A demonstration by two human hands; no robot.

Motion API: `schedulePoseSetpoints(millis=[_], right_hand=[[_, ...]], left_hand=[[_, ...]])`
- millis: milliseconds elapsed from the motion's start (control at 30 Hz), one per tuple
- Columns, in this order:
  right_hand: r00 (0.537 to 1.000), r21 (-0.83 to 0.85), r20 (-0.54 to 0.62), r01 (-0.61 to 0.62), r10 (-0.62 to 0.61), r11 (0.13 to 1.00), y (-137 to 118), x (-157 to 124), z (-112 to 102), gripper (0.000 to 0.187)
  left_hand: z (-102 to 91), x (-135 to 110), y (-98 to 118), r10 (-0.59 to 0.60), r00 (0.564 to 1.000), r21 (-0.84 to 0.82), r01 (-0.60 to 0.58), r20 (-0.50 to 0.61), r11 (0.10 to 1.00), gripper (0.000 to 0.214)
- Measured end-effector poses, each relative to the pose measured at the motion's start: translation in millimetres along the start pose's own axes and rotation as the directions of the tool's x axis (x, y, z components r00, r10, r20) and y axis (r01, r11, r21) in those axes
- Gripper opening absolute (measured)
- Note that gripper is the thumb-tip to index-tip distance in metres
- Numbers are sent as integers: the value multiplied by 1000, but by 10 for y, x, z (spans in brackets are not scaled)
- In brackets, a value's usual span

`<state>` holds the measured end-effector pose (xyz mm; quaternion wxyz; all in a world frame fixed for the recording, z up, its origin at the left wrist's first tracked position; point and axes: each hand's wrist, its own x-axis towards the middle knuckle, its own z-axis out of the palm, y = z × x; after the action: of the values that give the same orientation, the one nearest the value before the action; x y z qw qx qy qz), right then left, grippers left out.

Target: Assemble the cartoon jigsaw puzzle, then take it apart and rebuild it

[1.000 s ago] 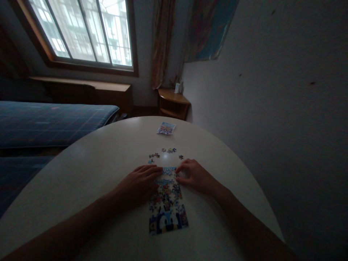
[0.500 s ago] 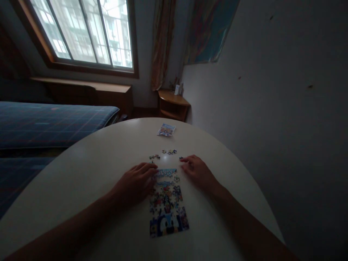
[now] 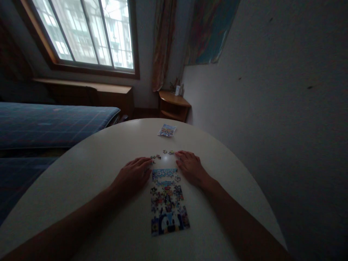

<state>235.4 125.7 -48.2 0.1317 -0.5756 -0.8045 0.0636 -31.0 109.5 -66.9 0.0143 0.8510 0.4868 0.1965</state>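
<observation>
A colourful jigsaw puzzle (image 3: pixel 168 201) lies flat on the round white table (image 3: pixel 108 159) in front of me. My left hand (image 3: pixel 133 175) rests palm down beside the puzzle's upper left corner, fingers stretched toward several loose puzzle pieces (image 3: pixel 156 157). My right hand (image 3: pixel 189 166) lies flat at the upper right corner, its fingertips touching more loose pieces (image 3: pixel 168 152) just beyond the puzzle. Neither hand holds anything I can see.
A small picture card (image 3: pixel 166 130) lies further back on the table. Behind are a blue bed (image 3: pixel 49 123), a wooden corner shelf (image 3: pixel 174 103), a window (image 3: pixel 87 32) and a curtain. A wall stands close on the right.
Both hands slid off the puzzle's top edge. My right hand moved up and away to the loose pieces beyond it; my left hand drew back slightly to the left, uncovering the puzzle's top.
</observation>
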Motion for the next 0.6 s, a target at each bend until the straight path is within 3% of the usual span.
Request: schedulePoseSetpoints(millis=[433,600], right_hand=[[999,-59,-34,-4,2,998,-25,4,28,44],[1000,-80,16,17,-15,997,-5,14,45,47]], left_hand=[[-54,31,-49,-118,993,-18,117,-17,993,35],[-1,50,-125,-42,999,-54,42,2,998,44]])
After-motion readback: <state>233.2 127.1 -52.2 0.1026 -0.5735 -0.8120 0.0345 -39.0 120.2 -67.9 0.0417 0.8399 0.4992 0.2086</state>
